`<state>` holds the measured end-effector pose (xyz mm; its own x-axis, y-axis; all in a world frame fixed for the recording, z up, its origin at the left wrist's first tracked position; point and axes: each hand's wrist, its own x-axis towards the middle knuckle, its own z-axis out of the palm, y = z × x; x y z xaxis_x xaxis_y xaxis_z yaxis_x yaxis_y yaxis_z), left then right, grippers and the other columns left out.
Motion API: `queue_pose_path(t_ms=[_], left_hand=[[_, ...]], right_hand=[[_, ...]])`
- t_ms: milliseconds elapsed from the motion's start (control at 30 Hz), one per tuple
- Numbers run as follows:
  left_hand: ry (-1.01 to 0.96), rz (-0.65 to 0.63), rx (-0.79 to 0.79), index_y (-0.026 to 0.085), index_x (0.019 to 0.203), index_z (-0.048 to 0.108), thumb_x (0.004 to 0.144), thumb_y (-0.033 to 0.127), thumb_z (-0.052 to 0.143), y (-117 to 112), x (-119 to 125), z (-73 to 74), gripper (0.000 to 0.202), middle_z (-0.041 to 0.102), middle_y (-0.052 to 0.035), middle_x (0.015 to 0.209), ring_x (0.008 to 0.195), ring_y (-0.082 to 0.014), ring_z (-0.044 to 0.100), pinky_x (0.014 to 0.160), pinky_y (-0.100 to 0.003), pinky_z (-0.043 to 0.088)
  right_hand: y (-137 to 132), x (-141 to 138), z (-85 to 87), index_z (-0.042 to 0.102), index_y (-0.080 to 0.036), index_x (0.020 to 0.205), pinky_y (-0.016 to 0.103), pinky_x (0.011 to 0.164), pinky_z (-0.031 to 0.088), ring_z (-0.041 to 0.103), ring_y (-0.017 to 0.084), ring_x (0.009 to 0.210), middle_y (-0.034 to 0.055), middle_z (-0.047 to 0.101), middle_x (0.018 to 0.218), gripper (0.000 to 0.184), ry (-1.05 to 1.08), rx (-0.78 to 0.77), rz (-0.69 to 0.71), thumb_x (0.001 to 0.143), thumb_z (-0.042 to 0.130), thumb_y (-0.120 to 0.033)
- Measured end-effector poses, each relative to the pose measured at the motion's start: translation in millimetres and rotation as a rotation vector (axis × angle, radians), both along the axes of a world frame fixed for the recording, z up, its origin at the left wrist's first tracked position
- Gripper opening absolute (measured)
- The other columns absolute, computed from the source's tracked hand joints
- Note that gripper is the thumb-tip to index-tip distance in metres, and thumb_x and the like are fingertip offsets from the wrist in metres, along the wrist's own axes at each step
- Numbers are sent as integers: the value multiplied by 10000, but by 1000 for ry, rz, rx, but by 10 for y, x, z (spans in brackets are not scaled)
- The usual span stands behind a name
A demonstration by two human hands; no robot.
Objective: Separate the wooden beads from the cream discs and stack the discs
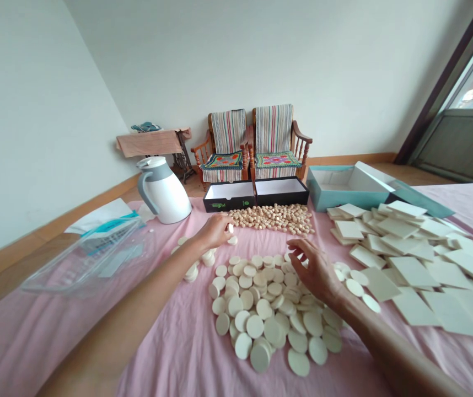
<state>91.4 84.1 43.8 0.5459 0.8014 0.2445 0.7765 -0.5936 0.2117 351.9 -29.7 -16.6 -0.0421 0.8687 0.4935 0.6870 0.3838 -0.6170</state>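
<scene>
My left hand (216, 231) is pinched around a small pale round disc (230, 227). Just below its fingertips another disc (232, 240) lies on the pink cloth. Short stacks of discs (209, 257) stand under and beside my left wrist. My right hand (311, 266) is over the far right part of a large heap of cream discs (263, 309), its fingers bent and apart with nothing seen between them. Beyond both hands spreads a pile of small wooden beads or knobs (278, 218); their exact kind is unclear.
A mound of cream square tiles (418, 248) covers the right side. Behind stand two black-sided open boxes (281, 197) and a teal box (336, 196). At left are a white jug (166, 193) and a clear plastic tray (83, 264). Pink cloth (170, 342) lies underneath.
</scene>
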Motion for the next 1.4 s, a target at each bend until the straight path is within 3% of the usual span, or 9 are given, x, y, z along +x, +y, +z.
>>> queue_pose_path(t_ms=[233, 333, 400, 467, 567, 767, 967, 1100, 1400], left_hand=[[-20, -5, -95, 201, 932, 636, 699, 110, 552, -4, -27, -62, 264, 647, -28, 775, 710, -175, 583, 646, -241, 399], [-168, -82, -118, 179, 803, 651, 711, 117, 548, -32, 27, -34, 151, 650, -37, 781, 715, -167, 596, 670, -243, 423], [-306, -82, -196, 163, 765, 651, 755, 156, 526, -83, 91, -8, 125, 641, -32, 716, 632, -147, 594, 611, -231, 430], [-429, -42, -238, 159, 802, 658, 783, 181, 510, -154, 149, 11, 151, 642, -24, 686, 580, -134, 589, 559, -218, 426], [-527, -6, -145, 178, 861, 668, 772, 150, 524, -294, 175, 19, 172, 676, -30, 826, 699, -141, 615, 621, -216, 449], [-509, 42, -74, 189, 910, 648, 814, 168, 506, -776, 17, -114, 172, 669, -37, 905, 724, -134, 599, 648, -224, 454], [-369, 51, -14, 200, 886, 632, 832, 140, 471, -1194, -117, -325, 180, 651, -33, 835, 761, -153, 593, 711, -253, 443], [-407, 100, 31, 199, 871, 617, 835, 147, 464, -1224, -168, -437, 165, 647, -35, 823, 774, -161, 595, 713, -257, 448], [-450, 106, 49, 194, 880, 613, 838, 152, 456, -1197, -235, -544, 167, 648, -50, 847, 812, -171, 599, 747, -280, 467]], right_hand=[[-11, 6, -18, 563, -182, 995, 273, 644, 482, 580, 133, 715, 49, 614, 889, 215, 0, -20, 25, 806, 461, -168], [-9, -2, -27, 570, -186, 998, 274, 641, 481, 579, 131, 708, 49, 616, 899, 218, 10, -13, 23, 810, 460, -168], [-4, -22, -22, 574, -183, 1002, 274, 649, 480, 576, 128, 707, 51, 616, 906, 221, 17, -1, 34, 813, 460, -164], [-6, -49, -10, 575, -177, 1010, 276, 665, 479, 573, 127, 715, 52, 615, 906, 225, 19, 10, 51, 815, 464, -161], [-32, -79, 20, 577, -173, 1020, 278, 675, 477, 574, 126, 724, 52, 612, 905, 227, 5, 2, 73, 821, 466, -163], [-57, -118, 117, 620, -171, 944, 280, 677, 469, 590, 138, 744, 56, 623, 882, 192, -101, -94, 164, 809, 486, -149], [133, -361, 242, 647, -157, 1021, 332, 850, 439, 575, 197, 949, 95, 657, 973, 308, -294, -122, 354, 752, 521, -74], [271, -543, 274, 660, -141, 1017, 318, 856, 430, 578, 203, 950, 113, 664, 973, 333, -406, -162, 435, 713, 545, -74], [433, -571, 223, 662, -135, 946, 278, 762, 430, 588, 191, 870, 105, 645, 912, 334, -484, -206, 401, 640, 549, -59]])
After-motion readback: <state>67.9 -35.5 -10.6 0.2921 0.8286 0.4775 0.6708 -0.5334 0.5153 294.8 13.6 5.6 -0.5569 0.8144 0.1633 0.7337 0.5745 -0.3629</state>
